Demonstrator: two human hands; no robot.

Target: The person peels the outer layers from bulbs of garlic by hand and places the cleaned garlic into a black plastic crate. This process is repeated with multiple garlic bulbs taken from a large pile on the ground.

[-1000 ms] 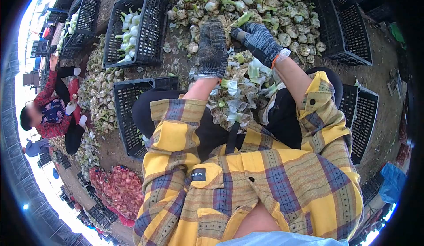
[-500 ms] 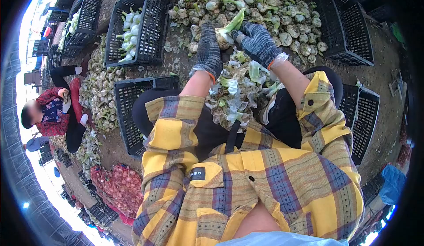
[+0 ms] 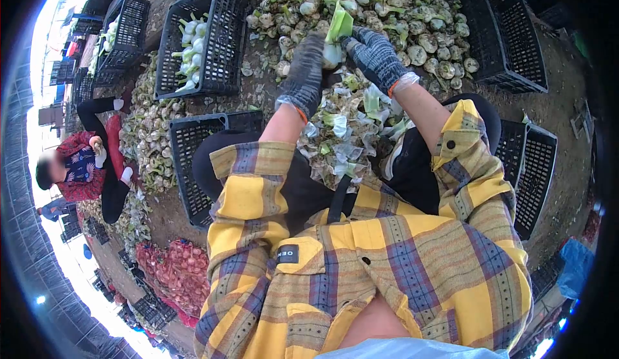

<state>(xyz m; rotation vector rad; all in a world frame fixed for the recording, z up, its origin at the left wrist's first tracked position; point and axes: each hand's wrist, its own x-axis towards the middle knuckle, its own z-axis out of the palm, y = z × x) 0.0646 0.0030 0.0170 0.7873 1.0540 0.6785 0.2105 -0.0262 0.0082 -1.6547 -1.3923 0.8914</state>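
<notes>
Between my gloved hands is a garlic bulb [image 3: 332, 55], white and smooth, with a short, broad green stem pointing away from me. My left hand [image 3: 303, 74], slightly blurred, is closed around the bulb's left side. My right hand [image 3: 375, 57] is closed at the right side of the same bulb, its fingertips against the stem base. Below the hands, a heap of peeled garlic skins [image 3: 338, 130] lies between my legs. Just beyond them is a large pile of unpeeled garlic [image 3: 419, 33], dirty and partly brown.
A black crate [image 3: 222, 49] at left holds clean white garlic with stems. Other black crates stand at the near left [image 3: 187, 185], far right [image 3: 509, 43] and right [image 3: 538, 178]. A person [image 3: 80, 159] sits at left beside more garlic; a red mesh sack [image 3: 174, 272] lies behind.
The bulb's brownish outer skin has come off, and white now shows. Its stem has swung more upright. My left hand has turned and my right hand has shifted slightly.
</notes>
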